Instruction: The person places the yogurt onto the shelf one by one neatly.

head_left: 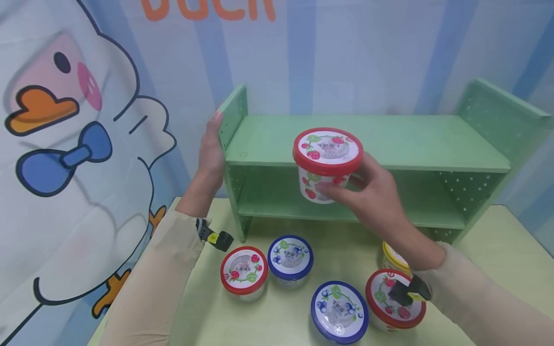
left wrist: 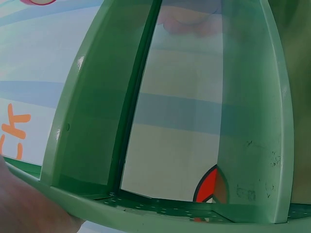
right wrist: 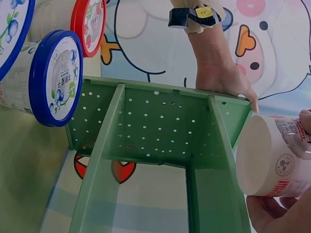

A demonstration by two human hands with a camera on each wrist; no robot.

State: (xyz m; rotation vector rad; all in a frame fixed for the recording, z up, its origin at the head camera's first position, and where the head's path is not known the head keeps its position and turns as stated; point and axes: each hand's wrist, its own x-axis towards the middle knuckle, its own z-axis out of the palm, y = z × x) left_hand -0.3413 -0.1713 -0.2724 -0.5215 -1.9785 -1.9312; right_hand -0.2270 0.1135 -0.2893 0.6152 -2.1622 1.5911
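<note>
My right hand (head_left: 375,192) grips a red-lidded tub (head_left: 328,149) with strawberry print, holding it upright in front of the upper shelf. Its thumb is on the tub's near side; the right wrist view shows the white base of this strawberry tub (right wrist: 262,155). My left hand (head_left: 211,149) rests along the outer side of the green two-tier shelf (head_left: 368,139), near the top of its left panel. Part of that left hand (left wrist: 34,208) presses close to the panel edge in the left wrist view. Some of its fingers are hidden.
On the pale table (head_left: 203,317) before the shelf stand a red-lidded tub (head_left: 244,270), a blue-lidded tub (head_left: 290,258), a second blue-lidded tub (head_left: 339,312), another red-lidded tub (head_left: 396,299) and a partly hidden yellow-lidded tub (head_left: 394,257). A duck-printed backdrop (head_left: 268,62) hangs behind.
</note>
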